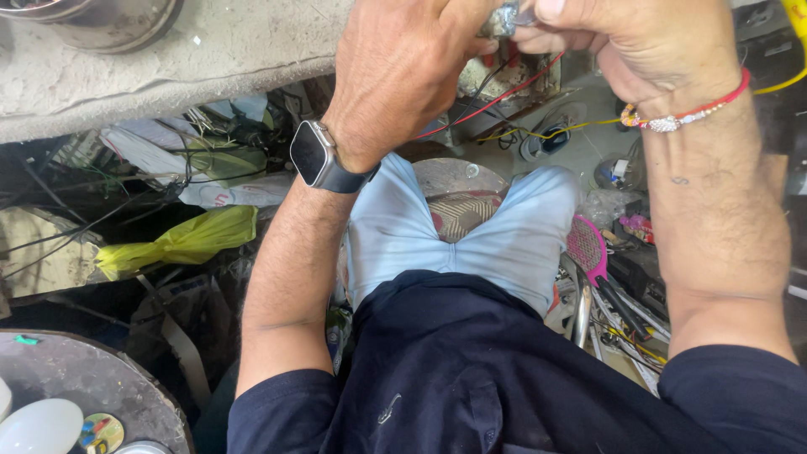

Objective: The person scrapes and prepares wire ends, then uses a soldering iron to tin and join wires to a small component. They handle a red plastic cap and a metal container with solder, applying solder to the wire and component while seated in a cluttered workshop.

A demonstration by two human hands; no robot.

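Observation:
My left hand (403,63) and my right hand (639,42) meet at the top edge of the head view, both pinching one small grey metallic part (503,20). Red and black wires (504,88) trail down from the part toward the floor clutter. A dark smartwatch (315,155) sits on my left wrist; a red thread bracelet with beads (685,111) circles my right wrist. Most of the part is hidden by my fingers. My lap in light blue trousers (458,227) lies below the hands.
A dusty grey ledge (168,67) with a metal vessel (109,21) is upper left. Tangled wires, a yellow plastic bag (189,240), papers, a pink mesh racket (586,248) and tools litter the floor. A round grey surface (84,387) with a white bulb (38,427) is bottom left.

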